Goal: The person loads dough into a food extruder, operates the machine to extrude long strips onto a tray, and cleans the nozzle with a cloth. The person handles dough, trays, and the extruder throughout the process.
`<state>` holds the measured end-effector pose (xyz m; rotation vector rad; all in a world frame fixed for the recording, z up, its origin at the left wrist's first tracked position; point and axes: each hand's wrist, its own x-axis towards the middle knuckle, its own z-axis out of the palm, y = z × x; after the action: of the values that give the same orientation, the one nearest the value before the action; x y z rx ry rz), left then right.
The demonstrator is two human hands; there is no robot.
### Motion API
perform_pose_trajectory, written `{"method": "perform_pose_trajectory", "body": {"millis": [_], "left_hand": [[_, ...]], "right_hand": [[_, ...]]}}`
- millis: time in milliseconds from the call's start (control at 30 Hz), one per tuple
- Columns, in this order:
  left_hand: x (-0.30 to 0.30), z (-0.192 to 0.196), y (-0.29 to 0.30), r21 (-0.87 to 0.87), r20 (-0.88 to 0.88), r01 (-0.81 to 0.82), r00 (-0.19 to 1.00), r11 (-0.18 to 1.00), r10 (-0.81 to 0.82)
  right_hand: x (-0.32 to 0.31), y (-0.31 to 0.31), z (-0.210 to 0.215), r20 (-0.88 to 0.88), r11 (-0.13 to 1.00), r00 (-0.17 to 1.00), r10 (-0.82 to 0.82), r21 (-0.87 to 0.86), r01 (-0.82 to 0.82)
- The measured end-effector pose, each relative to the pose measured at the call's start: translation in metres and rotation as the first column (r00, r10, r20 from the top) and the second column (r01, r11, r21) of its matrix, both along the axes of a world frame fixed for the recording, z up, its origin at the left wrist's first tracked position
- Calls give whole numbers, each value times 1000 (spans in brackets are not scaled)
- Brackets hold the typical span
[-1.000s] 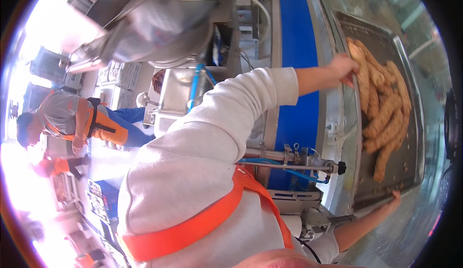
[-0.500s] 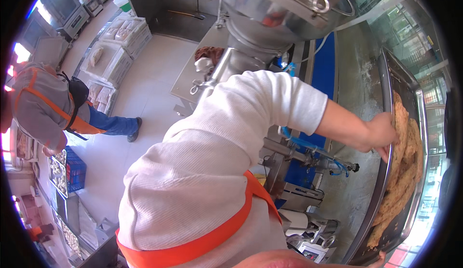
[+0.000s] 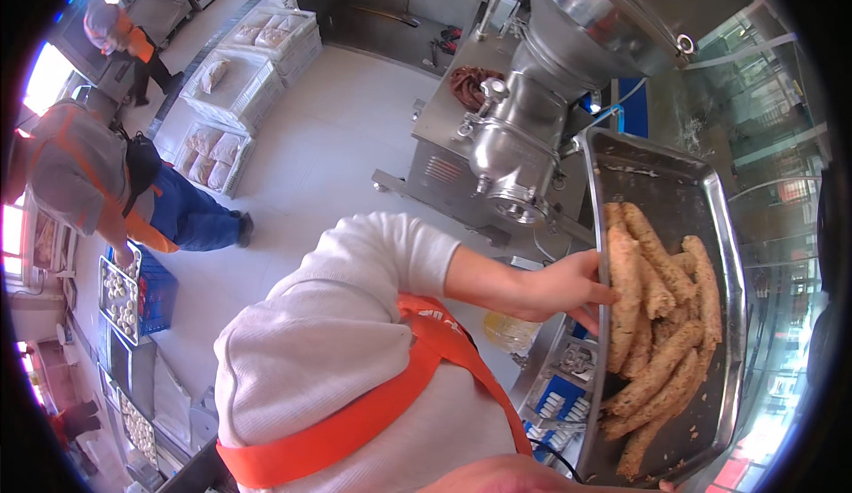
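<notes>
A deep rectangular metal tray (image 3: 729, 342) fills the right side, its long axis running from far to near. Inside it lies a loose pile of long, beige-brown logs (image 3: 661, 391), rough and flecked, like a minced mixture. My left hand (image 3: 568, 291) grips the middle of the tray's left long rim, fingers curled around the outside. Of my right hand (image 3: 666, 486), only a sliver of fingers shows at the tray's near end, on the rim. The rest of that hand is out of the picture.
A steel machine with a hopper (image 3: 532, 129) stands beyond the tray, near a dark red-brown cloth-like heap (image 3: 475, 86). On the left, a co-worker (image 3: 98, 173) bends over a tray of small white pieces (image 3: 120, 293) on a blue crate (image 3: 158, 293). White crates (image 3: 235, 94) hold bagged goods.
The tray has come off the grey surface by the machine and moved left, towards my body, with the logs inside. My left hand has stayed on its rim. My view has shifted.
</notes>
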<state>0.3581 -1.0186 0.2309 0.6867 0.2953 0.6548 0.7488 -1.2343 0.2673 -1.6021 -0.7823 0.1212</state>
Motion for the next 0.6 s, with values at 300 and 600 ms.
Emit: {"method": "perform_pose_trajectory", "body": {"millis": [300, 600], "left_hand": [[-257, -38, -41, -23, -222, -189, 958, 982, 180], [-509, -85, 27, 49, -480, -537, 727, 842, 492]], "right_hand": [[-186, -33, -50, -109, 997, 991, 78, 25, -76], [-399, 97, -157, -291, 975, 931, 218, 99, -197]]}}
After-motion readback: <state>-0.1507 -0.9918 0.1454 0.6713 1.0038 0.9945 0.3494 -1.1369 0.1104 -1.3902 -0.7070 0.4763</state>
